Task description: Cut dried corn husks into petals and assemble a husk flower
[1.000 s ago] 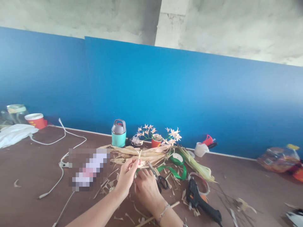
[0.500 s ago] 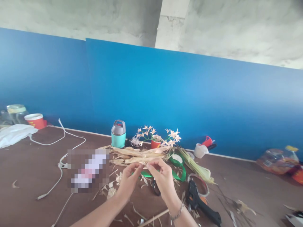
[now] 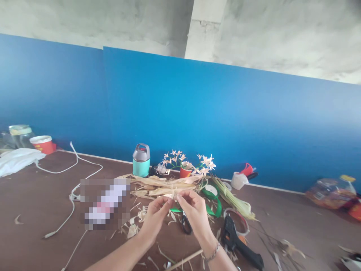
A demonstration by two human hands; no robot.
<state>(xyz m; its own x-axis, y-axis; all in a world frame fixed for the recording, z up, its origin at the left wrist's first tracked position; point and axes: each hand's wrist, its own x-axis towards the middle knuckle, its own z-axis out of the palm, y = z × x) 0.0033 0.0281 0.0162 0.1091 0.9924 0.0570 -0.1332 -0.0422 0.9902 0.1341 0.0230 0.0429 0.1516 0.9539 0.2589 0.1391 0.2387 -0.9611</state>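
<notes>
My left hand [image 3: 155, 215] is closed in a pinch, thumb against forefinger. Opposite it my right hand [image 3: 195, 211] pinches too, and the fingertips of both nearly meet. Between them is a small pale husk piece [image 3: 173, 193], partly hidden by the fingers. Dried corn husks [image 3: 163, 183] lie just beyond the hands, with green ribbon [image 3: 217, 209] to their right. Black-handled scissors [image 3: 186, 224] rest on the table below, between my wrists. Pale husk scraps [image 3: 133, 229] are scattered around both hands.
Husk flowers [image 3: 207, 162] stand in a red cup [image 3: 185, 172] by the blue partition [image 3: 180, 113]. A teal flask [image 3: 141, 165] is left of them. On the right lie a black glue gun [image 3: 239, 242] and a greenish husk bundle [image 3: 234, 199]. A white cable [image 3: 74, 203] runs along the left.
My left hand has shifted slightly right, bringing its fingertips closer to the right hand's. More of the scissors shows between the wrists. The things on the table have stayed put.
</notes>
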